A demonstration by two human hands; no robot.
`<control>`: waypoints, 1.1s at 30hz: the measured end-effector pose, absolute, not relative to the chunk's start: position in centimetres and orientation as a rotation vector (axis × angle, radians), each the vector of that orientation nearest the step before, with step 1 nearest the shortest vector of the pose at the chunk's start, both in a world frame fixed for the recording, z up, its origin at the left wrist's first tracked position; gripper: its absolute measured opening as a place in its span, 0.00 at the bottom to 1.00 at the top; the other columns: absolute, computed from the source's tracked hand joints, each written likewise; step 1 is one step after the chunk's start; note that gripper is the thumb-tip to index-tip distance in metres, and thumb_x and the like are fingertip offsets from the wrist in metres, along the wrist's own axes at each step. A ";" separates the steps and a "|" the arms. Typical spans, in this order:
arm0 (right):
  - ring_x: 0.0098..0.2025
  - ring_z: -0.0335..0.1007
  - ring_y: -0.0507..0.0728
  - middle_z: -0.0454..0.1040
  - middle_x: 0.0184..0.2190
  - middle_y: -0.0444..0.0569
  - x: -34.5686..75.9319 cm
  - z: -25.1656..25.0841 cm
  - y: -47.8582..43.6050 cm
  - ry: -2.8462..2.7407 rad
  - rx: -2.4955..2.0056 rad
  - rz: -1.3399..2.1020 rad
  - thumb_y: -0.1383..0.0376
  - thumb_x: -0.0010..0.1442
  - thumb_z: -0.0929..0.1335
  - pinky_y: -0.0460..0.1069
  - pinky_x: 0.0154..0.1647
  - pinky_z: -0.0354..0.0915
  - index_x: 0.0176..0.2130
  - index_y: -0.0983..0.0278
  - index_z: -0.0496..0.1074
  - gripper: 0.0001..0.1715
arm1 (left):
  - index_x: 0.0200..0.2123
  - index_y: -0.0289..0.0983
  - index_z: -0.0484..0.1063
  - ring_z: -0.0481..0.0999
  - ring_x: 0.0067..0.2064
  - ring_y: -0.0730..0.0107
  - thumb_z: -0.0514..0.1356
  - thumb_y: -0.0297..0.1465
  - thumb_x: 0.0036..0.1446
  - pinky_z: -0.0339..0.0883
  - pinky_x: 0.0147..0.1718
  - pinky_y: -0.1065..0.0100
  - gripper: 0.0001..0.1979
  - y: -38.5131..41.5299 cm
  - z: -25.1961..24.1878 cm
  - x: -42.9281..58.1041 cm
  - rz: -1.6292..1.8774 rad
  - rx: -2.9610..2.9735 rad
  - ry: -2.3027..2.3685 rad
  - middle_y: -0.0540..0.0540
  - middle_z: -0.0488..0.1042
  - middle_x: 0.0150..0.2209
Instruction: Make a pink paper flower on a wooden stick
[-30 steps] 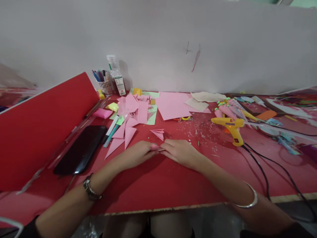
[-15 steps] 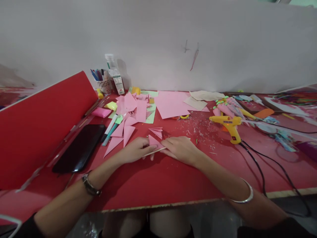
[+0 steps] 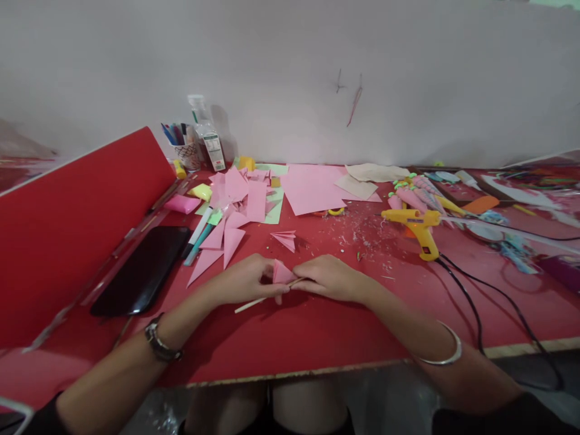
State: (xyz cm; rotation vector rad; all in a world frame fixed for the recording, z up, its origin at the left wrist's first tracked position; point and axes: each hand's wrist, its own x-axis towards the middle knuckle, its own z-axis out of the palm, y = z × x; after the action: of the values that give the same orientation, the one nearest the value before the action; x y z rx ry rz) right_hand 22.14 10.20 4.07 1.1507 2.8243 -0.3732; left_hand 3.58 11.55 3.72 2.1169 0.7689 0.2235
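Our left hand (image 3: 249,279), half curled, has the paper (image 3: 281,272) between thumb and fingers; our right (image 3: 333,278), nearly closed, pinches the stick (image 3: 249,306) at the paper's corner. Both lie just nearer us than the folded piece (image 3: 285,240). A loose pinch could let the stick slip; uneven pressure could skew the paper.

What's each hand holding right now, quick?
Left hand: closed, holding the folded pink paper and thin pale stick.
Right hand: closed, fingers pinched at the stick's other end, beside the paper.
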 end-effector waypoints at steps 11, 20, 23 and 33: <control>0.29 0.68 0.54 0.74 0.28 0.49 22.0 4.3 9.8 2.721 1.227 -0.228 0.60 0.60 0.57 0.45 0.22 0.47 0.34 0.64 0.69 0.16 | 0.24 0.35 0.64 0.64 0.20 0.74 0.51 0.29 0.54 0.53 0.22 0.71 0.08 11.3 2.9 4.4 0.210 2.913 0.785 0.51 0.67 0.18; 0.32 0.70 0.54 0.74 0.31 0.49 21.9 4.4 10.0 2.689 1.350 -0.052 0.59 0.61 0.54 0.45 0.22 0.49 0.34 0.65 0.67 0.19 | 0.28 0.35 0.64 0.67 0.23 0.71 0.44 0.31 0.59 0.56 0.23 0.71 0.13 11.9 2.1 4.4 0.297 2.841 0.965 0.48 0.68 0.22; 0.33 0.70 0.54 0.74 0.30 0.50 21.9 4.2 10.0 2.769 1.304 0.041 0.59 0.61 0.54 0.45 0.23 0.50 0.35 0.66 0.67 0.19 | 0.29 0.35 0.65 0.68 0.28 0.73 0.46 0.32 0.58 0.58 0.27 0.74 0.11 12.0 2.7 4.2 0.333 2.534 0.873 0.49 0.70 0.26; 0.32 0.70 0.54 0.74 0.28 0.50 21.7 4.1 10.0 2.839 1.215 0.096 0.57 0.60 0.56 0.45 0.26 0.53 0.32 0.67 0.68 0.19 | 0.26 0.34 0.66 0.62 0.27 0.78 0.47 0.32 0.57 0.57 0.28 0.77 0.13 12.3 3.0 4.0 0.357 2.229 0.677 0.52 0.65 0.24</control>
State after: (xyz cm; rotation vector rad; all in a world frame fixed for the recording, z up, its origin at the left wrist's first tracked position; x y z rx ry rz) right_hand 21.74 10.05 4.10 1.2154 2.8389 0.0961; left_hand 4.03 12.31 3.00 2.2292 0.6771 0.3568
